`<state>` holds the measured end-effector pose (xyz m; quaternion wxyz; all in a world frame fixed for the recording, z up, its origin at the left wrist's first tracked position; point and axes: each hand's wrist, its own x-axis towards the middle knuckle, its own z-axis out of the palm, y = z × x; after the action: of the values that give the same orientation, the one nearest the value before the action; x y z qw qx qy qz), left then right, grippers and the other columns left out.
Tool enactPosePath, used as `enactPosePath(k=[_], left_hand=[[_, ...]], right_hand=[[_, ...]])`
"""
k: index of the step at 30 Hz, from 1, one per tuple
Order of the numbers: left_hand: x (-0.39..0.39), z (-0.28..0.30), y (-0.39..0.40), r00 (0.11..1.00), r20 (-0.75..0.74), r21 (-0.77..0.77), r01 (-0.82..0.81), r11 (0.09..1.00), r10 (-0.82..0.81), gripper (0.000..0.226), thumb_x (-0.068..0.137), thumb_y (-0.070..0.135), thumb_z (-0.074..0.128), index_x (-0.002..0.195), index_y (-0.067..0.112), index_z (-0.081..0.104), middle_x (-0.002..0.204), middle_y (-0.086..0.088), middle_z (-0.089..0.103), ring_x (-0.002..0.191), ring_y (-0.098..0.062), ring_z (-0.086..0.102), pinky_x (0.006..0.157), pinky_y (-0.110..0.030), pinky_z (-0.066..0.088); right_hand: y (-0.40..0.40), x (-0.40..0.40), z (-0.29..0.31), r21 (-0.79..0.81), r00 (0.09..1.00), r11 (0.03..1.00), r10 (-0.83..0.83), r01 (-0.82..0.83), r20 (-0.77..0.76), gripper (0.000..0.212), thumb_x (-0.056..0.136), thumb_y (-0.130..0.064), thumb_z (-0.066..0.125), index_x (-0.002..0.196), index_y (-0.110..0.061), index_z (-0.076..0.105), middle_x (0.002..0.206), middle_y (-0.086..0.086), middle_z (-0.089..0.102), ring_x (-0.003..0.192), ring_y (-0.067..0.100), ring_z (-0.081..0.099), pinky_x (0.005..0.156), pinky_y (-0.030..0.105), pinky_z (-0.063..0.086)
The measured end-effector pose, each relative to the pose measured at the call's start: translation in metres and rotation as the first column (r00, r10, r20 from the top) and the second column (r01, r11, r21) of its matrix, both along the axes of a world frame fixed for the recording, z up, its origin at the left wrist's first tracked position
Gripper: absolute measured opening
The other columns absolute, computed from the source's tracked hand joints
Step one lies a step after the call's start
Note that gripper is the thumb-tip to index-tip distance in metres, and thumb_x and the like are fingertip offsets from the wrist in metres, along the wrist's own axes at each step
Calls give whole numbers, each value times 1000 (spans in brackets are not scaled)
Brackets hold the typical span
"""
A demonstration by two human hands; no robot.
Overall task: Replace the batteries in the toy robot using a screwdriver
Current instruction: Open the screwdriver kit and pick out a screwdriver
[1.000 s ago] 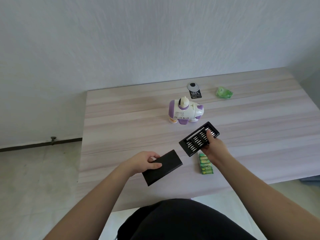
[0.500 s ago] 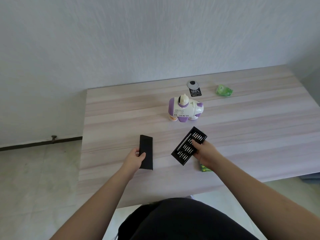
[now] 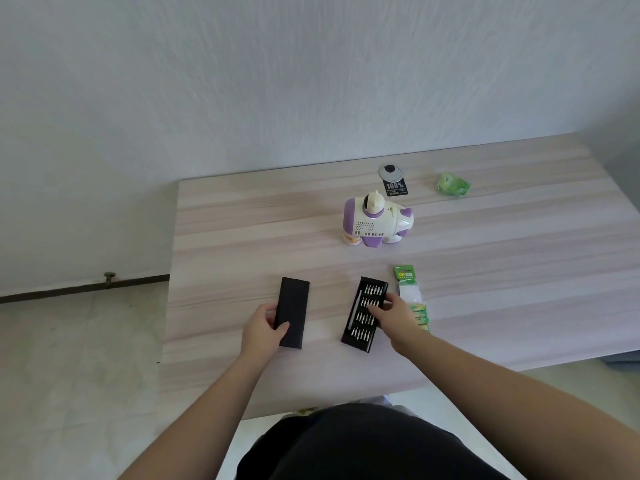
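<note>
Person lays out a screwdriver kit on a table, toy robot [image 3: 377,220] standing untouched beyond.

Left hand [image 3: 263,329] grips the black lid [image 3: 293,311], set aside to expose the bits. Right hand [image 3: 394,315] rests on the tray [image 3: 360,327], fingers loosely spread, seemingly choosing one. Battery pack [image 3: 410,292] lies just beside.

Far across your table [image 3: 242,237], near the wall [image 3: 277,81], you have a round grey disc [image 3: 390,172] touching a black "100%" tag [image 3: 396,188], and a crumpled green wrapper [image 3: 452,184] well right of them.
</note>
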<state>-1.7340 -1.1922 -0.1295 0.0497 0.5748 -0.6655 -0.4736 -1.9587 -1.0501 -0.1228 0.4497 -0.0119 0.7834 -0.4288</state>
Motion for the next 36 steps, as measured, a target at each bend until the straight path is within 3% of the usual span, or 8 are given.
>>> enactPosePath(k=[5,8,14,20,25,29,31,36], left_hand=[[3,-8,3,995,54,-72,93,993,-89,36,84,13,71,117,14,58,105,-3,59,88,-15,59,84,-31,50],[3,-8,7,988,84,-92,138,986,-130,39,86,13,68,123,15,55,110,-3,49,95,-18,56,88,-26,44],[2,-9,14,990,65,-99,134,986,-128,39,83,17,70,119,19,54,107,-1,56,95,-18,57,81,-28,46],[-16,-1,23,980,41,-218,201,955,-197,46,86,18,67,130,19,50,108,3,47,98,-14,52,87,-27,46],[-46,-1,30,870,41,-200,489,849,-491,57,85,23,67,137,17,46,121,-4,48,114,-21,50,97,-32,42],[-65,-5,32,705,219,-151,707,691,-674,83,82,36,70,150,20,26,138,-6,42,123,-26,44,104,-39,38],[-71,-6,31,651,296,-149,754,640,-699,90,81,41,71,152,20,19,142,-4,37,125,-26,41,104,-38,38],[-78,-7,27,648,339,-139,751,645,-682,99,76,45,75,152,18,18,147,-1,32,128,-23,38,104,-36,38]], right_hand=[[-8,11,4,86,978,991,114,-100,-177,37,89,-22,66,124,-15,57,100,-3,66,87,17,64,74,28,47],[-14,12,5,96,969,987,147,-131,-198,40,89,-19,66,128,-14,57,98,-3,64,86,16,62,74,27,46],[-19,10,0,148,951,974,203,-172,-232,37,89,-7,60,125,-15,59,103,-4,67,91,15,63,78,29,51],[-14,14,-1,176,909,946,313,-273,-276,36,87,-1,57,120,-15,57,96,-6,63,89,14,62,76,32,53],[-10,14,-5,214,853,908,414,-361,-317,40,84,-3,58,121,-18,55,104,-1,62,91,17,63,74,32,53],[-6,14,-6,229,782,868,497,-441,-377,45,86,-4,56,126,-24,52,113,2,54,87,14,60,73,31,52],[-4,14,-6,252,725,829,559,-499,-402,47,88,-6,56,130,-26,51,119,0,50,89,16,59,77,32,53],[-4,10,-7,327,591,713,699,-620,-402,47,92,-15,55,138,-26,48,130,0,41,92,18,60,84,30,53]])
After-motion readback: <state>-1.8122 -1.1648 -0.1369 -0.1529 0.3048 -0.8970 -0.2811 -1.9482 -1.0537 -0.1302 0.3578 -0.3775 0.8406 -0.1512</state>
